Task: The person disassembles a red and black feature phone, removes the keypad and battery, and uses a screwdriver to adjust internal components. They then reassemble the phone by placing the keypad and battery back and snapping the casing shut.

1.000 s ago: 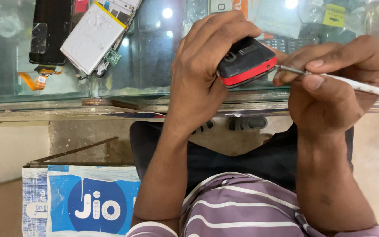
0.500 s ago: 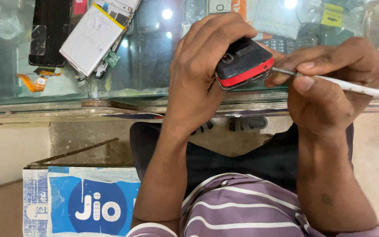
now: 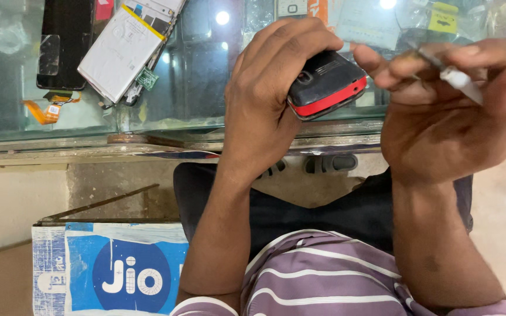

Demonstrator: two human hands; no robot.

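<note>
Above the glass counter's edge (image 3: 177, 126), left hand (image 3: 265, 111) clamps phone (image 3: 326, 85), right hand (image 3: 440, 111) pinching tool (image 3: 461, 82) just beside.

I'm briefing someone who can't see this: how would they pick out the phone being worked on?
Above the glass counter, find the left hand. It grips a small handset, back facing up. Unlike the flat dismantled phone lying on the glass, it is chunky, black with a red band around its edge.

A matt black plastic phone (image 3: 323, 85) with a glossy red band sits above a reflective glass worktop (image 3: 206, 88); nearby, a white plastic-handled tool (image 3: 461, 82), striped cloth shirt (image 3: 323, 281) and printed cardboard box (image 3: 109, 272).
</note>
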